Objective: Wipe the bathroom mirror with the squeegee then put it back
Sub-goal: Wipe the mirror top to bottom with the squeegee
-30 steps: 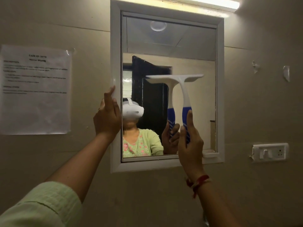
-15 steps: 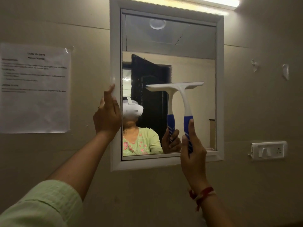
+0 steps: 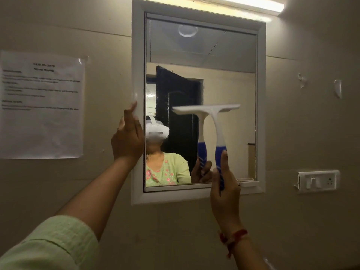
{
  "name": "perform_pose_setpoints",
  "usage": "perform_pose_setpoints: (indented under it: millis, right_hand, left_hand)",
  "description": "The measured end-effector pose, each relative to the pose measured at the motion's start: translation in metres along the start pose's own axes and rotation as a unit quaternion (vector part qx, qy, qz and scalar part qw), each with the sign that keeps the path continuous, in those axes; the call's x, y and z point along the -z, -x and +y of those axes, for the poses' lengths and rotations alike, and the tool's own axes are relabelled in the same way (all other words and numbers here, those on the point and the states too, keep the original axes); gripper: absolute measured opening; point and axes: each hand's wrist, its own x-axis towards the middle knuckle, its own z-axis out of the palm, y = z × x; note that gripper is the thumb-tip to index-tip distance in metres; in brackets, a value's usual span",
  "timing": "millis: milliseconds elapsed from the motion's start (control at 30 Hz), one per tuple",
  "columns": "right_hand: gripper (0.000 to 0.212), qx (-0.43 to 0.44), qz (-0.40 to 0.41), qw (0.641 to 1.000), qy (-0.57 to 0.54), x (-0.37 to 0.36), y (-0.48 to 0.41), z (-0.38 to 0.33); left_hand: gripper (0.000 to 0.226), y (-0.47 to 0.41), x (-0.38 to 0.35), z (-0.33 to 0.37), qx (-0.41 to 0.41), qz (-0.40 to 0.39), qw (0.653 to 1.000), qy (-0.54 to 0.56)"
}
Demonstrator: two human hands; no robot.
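Observation:
A white-framed mirror point(image 3: 261, 94) hangs on the beige wall. My right hand point(image 3: 225, 190) grips the blue handle of a white squeegee point(image 3: 216, 117). Its blade lies level against the glass, a little below the mirror's middle, towards the right side. The glass doubles the squeegee as a reflection just left of it. My left hand point(image 3: 127, 139) holds the frame's left edge at mid height, fingers curled round it and the forefinger pointing up.
A printed paper sheet point(image 3: 41, 106) is taped to the wall left of the mirror. A white switch and socket plate point(image 3: 318, 181) sits at the right, below two wall hooks point(image 3: 338, 87). A tube light point(image 3: 251, 2) glows above the frame.
My right hand has drawn the squeegee down the glass, from above the mirror's middle to below it. My left hand has stayed on the frame's left edge.

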Motion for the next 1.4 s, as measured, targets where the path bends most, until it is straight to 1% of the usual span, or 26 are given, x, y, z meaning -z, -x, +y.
perform_pose_setpoints:
  millis: [67, 133, 267, 367, 433, 533, 600, 667, 900, 1000, 1200, 1267, 1400]
  right_hand:
    - [0.054, -0.022, -0.005, 1.000, -0.012, 0.000, 0.019, -0.004]
    - [0.054, -0.023, -0.002, 1.000, -0.016, -0.001, 0.019, -0.008]
    - [0.053, 0.005, 0.020, 1.000, -0.006, -0.003, -0.025, -0.015]
    - [0.052, 0.006, 0.032, 0.999, -0.007, -0.004, -0.040, -0.020]
    - [0.052, -0.012, 0.025, 1.000, -0.005, -0.004, -0.026, -0.020]
    - [0.055, -0.039, 0.021, 0.999, 0.017, -0.004, 0.024, -0.016]
    - [0.057, -0.072, 0.018, 0.997, 0.009, -0.004, 0.056, -0.016]
    - [0.057, -0.086, 0.019, 0.996, -0.003, -0.004, 0.068, -0.019]
    - [0.053, -0.081, 0.042, 0.995, -0.048, -0.003, -0.012, -0.028]
    - [0.054, -0.088, 0.027, 0.995, -0.037, -0.001, -0.004, -0.028]
    - [0.052, -0.129, -0.012, 0.991, -0.038, 0.008, 0.069, -0.024]
    - [0.049, -0.143, -0.006, 0.988, -0.055, 0.009, 0.060, -0.028]
    - [0.047, -0.137, -0.010, 0.987, -0.083, 0.016, 0.007, -0.034]
  left_hand:
    - [0.034, -0.001, 0.000, 0.000, 0.007, 0.001, 1.000, -0.002]
    - [0.034, 0.000, 0.001, 0.001, 0.009, -0.002, 1.000, -0.002]
    - [0.034, 0.000, 0.000, 0.001, 0.001, -0.002, 1.000, -0.001]
    - [0.035, 0.000, 0.000, 0.001, 0.005, -0.007, 1.000, 0.001]
    - [0.035, 0.000, 0.000, 0.001, 0.010, -0.009, 1.000, 0.002]
    - [0.035, 0.001, 0.000, 0.001, 0.005, -0.008, 1.000, 0.000]
    - [0.035, 0.000, 0.001, 0.001, 0.005, -0.008, 1.000, -0.005]
    - [0.035, 0.001, 0.001, 0.001, 0.008, -0.007, 1.000, -0.008]
    - [0.036, 0.001, 0.001, 0.002, 0.010, -0.003, 1.000, -0.010]
    - [0.037, 0.000, 0.002, 0.003, 0.004, -0.005, 1.000, -0.012]
    - [0.037, 0.000, 0.002, 0.002, 0.005, -0.013, 1.000, -0.012]
    - [0.037, 0.000, 0.001, 0.000, 0.002, -0.011, 1.000, -0.008]
    - [0.037, 0.000, 0.000, -0.001, -0.007, -0.001, 1.000, -0.007]
